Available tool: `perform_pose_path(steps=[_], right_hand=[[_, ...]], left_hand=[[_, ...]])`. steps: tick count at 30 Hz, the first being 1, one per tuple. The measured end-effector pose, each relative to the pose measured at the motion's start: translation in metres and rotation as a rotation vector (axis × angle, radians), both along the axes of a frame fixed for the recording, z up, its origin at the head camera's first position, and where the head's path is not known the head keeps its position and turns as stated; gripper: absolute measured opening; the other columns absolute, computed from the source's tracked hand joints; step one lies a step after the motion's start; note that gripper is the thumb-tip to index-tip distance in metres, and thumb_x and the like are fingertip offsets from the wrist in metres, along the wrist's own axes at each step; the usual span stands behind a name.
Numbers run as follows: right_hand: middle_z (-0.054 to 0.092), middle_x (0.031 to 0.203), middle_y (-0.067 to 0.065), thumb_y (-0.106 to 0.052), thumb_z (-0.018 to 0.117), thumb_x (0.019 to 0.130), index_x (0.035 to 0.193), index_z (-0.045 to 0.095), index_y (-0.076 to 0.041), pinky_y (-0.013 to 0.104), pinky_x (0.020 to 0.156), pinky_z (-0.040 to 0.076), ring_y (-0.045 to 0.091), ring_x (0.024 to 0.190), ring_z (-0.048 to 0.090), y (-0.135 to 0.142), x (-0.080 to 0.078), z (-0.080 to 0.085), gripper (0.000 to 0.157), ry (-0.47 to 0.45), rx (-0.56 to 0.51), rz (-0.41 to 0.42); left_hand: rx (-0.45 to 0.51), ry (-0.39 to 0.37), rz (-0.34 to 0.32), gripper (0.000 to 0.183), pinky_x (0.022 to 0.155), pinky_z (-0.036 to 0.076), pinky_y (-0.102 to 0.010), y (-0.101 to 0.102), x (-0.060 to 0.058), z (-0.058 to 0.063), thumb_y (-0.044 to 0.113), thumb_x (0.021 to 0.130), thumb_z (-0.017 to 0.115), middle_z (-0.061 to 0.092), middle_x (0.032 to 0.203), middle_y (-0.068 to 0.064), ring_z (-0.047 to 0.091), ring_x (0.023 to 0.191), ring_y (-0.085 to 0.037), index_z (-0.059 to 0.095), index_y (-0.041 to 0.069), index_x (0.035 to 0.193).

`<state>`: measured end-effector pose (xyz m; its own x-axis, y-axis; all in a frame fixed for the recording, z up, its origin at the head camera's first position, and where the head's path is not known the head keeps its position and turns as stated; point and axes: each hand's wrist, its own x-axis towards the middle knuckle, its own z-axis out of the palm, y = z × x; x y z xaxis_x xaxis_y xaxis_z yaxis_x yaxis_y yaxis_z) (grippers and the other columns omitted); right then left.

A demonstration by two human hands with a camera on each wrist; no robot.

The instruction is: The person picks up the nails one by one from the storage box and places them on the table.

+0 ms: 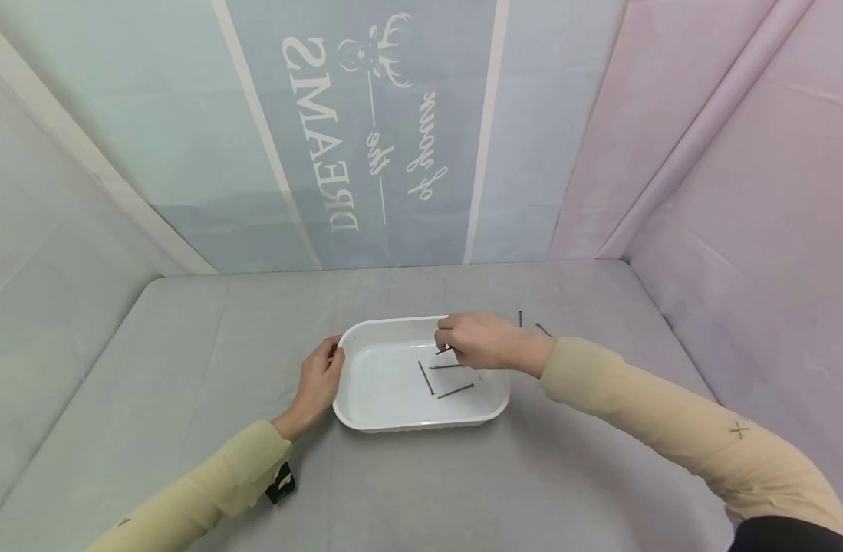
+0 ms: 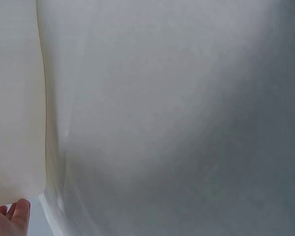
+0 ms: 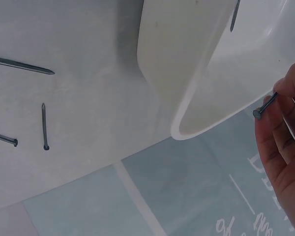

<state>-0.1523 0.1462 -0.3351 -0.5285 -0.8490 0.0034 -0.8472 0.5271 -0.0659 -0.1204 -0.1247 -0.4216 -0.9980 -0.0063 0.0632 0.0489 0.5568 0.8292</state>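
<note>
A white rectangular dish (image 1: 383, 418) with rounded corners sits on the grey surface. At its left end my left hand (image 1: 317, 379) grips the rim; the left wrist view catches only part of that hand (image 2: 12, 219) at the dish's (image 2: 17, 123) corner. Over the dish's right half, my right hand (image 1: 479, 340) pinches a nail (image 3: 266, 105) between thumb and fingers, its head showing in the right wrist view. Three dark nails lie on the dish's floor: one slanting nail (image 1: 426, 377), a lower nail (image 1: 456, 391) and another nail (image 1: 447, 366) just below the right hand.
Loose nails lie right of the dish, among them an upright-pointing nail (image 1: 521, 318) and a slanted nail (image 1: 543, 329); the right wrist view has a longer-looking nail (image 3: 22, 65) there too. A printed cloth wall (image 1: 393, 245) rises behind. Beside the left sleeve is a black object (image 1: 281, 484).
</note>
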Motion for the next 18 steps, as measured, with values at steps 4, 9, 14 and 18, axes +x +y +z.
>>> perform_pose_path(steps=[4, 9, 14, 18], right_hand=[[0.059, 0.082, 0.0, 0.011, 0.056, 0.073, 0.087, 0.065, -0.007, 0.02, 0.06, 0.046, 0.013, 0.073, 0.058, 0.006, -0.002, 0.003, 0.024, -0.003, -0.035, -0.005], [0.056, 0.077, -0.001, 0.009, 0.056, 0.072, 0.083, 0.065, -0.008, 0.018, 0.053, 0.041, 0.01, 0.066, 0.053, 0.017, -0.009, 0.008, 0.022, 0.032, -0.076, 0.001], [0.057, 0.078, 0.0, 0.01, 0.058, 0.07, 0.082, 0.065, -0.008, 0.019, 0.053, 0.042, 0.013, 0.068, 0.056, 0.029, -0.016, 0.01, 0.022, 0.055, -0.105, 0.009], [0.059, 0.081, 0.0, 0.01, 0.058, 0.071, 0.085, 0.065, -0.008, 0.02, 0.056, 0.044, 0.014, 0.07, 0.058, 0.038, -0.021, 0.012, 0.023, 0.041, -0.128, -0.006]], left_hand=[[0.001, -0.008, 0.003, 0.035, 0.083, 0.047, -0.042, 0.001, 0.0, 0.001, 0.015, 0.097, 0.036, 0.056, 0.114, -0.018, 0.055, 0.103, -0.028, 0.049, -0.003, 0.124], [0.0, -0.011, 0.018, 0.035, 0.083, 0.047, -0.042, 0.005, -0.001, 0.002, 0.015, 0.097, 0.036, 0.056, 0.114, -0.018, 0.055, 0.103, -0.028, 0.049, -0.003, 0.124], [-0.002, 0.007, 0.037, 0.034, 0.082, 0.048, -0.042, 0.009, -0.001, 0.003, 0.014, 0.097, 0.037, 0.057, 0.112, -0.019, 0.056, 0.101, -0.028, 0.05, -0.004, 0.123], [0.005, -0.01, 0.053, 0.035, 0.083, 0.048, -0.041, 0.013, -0.002, 0.005, 0.015, 0.097, 0.037, 0.057, 0.113, -0.019, 0.056, 0.101, -0.028, 0.05, -0.003, 0.123]])
